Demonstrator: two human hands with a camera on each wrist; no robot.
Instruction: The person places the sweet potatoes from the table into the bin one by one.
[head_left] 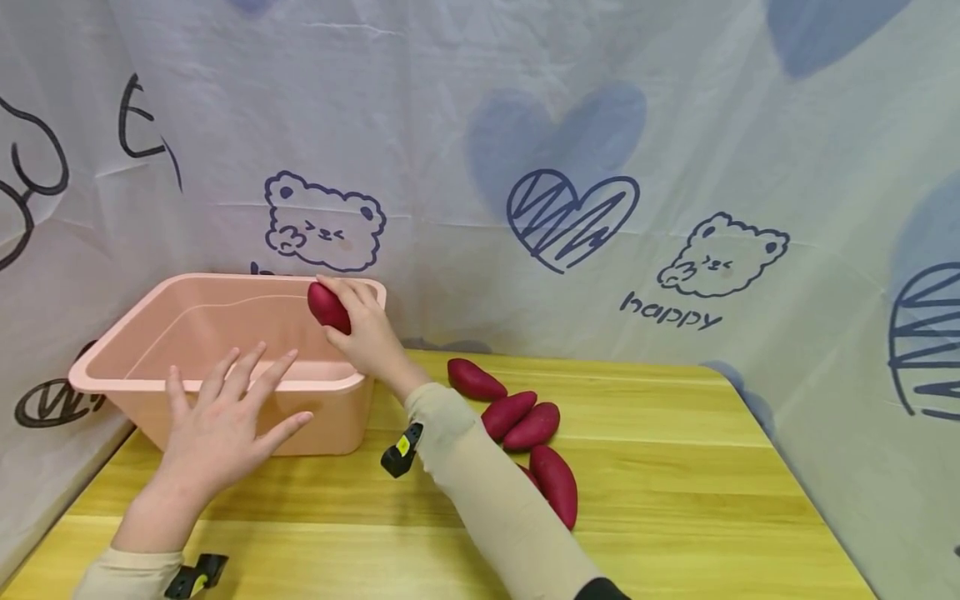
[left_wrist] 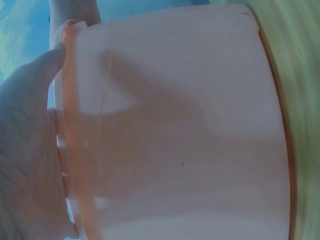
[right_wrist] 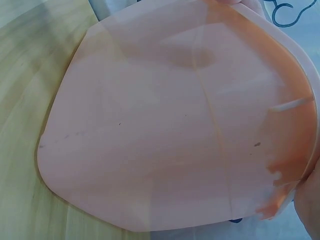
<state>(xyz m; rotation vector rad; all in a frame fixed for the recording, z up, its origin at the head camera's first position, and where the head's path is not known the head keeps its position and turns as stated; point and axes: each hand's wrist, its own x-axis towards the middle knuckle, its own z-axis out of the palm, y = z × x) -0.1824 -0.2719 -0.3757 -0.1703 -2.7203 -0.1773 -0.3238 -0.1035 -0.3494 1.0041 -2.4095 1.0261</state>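
Over the right end of a pink plastic basin (head_left: 326, 425), my right hand (head_left: 369, 333) grips a dark red sweet potato (head_left: 327, 306) between thumb and fingers. My left hand (head_left: 217, 429) is at the basin's near rim, palm down with fingers spread and nothing in its grasp. In the left wrist view, the thumb of that hand (left_wrist: 30, 130) lies along the rim, beside the basin's outer wall (left_wrist: 190, 115). The right wrist view shows mostly the basin wall (right_wrist: 150, 130), with part of the right hand (right_wrist: 310, 202) at the edge. Much of the basin's floor is hidden.
Several more sweet potatoes (head_left: 477, 380) lie on the yellow wood-grain table (head_left: 675, 467) right of the basin, some partly behind the right forearm. A white printed cloth (head_left: 450, 125) hangs behind the table and along its sides.
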